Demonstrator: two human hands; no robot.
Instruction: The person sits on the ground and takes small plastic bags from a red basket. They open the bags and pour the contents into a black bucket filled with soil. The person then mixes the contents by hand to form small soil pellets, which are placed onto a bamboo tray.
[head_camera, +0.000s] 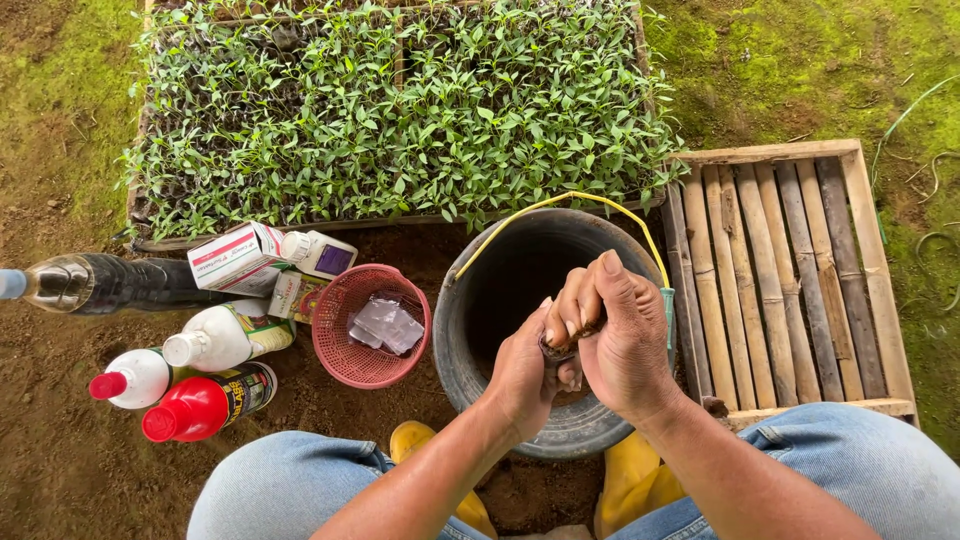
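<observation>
Both my hands meet over a black bucket (470, 330) with a yellow wire handle. My left hand (523, 375) grips a small dark object (556, 350) from below. My right hand (620, 335) closes over the top of that same object, fingers curled around it. What the object is stays mostly hidden by my fingers. My knees in blue jeans and yellow boots (630, 485) frame the bucket's near side.
A tray of green seedlings (400, 110) fills the ground behind the bucket. A red mesh basket (345, 360) holding small sachets sits left of it, beside several bottles (205, 400) and boxes (240, 258). A bamboo slat rack (790, 270) lies on the right.
</observation>
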